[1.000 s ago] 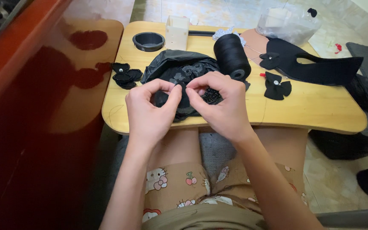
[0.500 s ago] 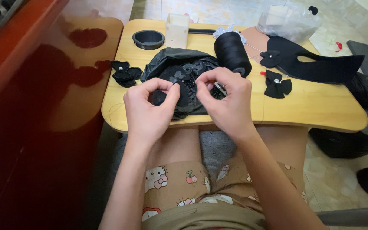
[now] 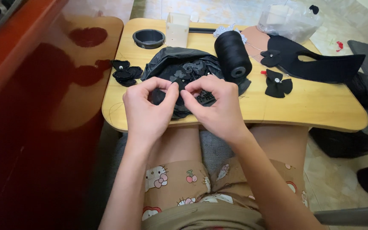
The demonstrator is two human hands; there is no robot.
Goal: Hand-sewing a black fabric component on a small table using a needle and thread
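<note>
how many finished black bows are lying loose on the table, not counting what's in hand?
3. One bow near the table's left edge, one bow on the black cutout right of the thread spool, one bow just below it. More may be hidden in the black bag or behind the hands.

Setting: home craft corner, floor-level. Evidence: low wooden lap tabletop [image 3: 320, 106] over the seated person's cartoon-print shorts [image 3: 184, 187]; tiled floor [image 3: 218, 8] at 12 o'clock; glossy red cabinet [image 3: 30, 127] at 9 o'clock; black thread spool [image 3: 232, 53] and fabric bow [image 3: 277, 83] at 1 o'clock.
</note>
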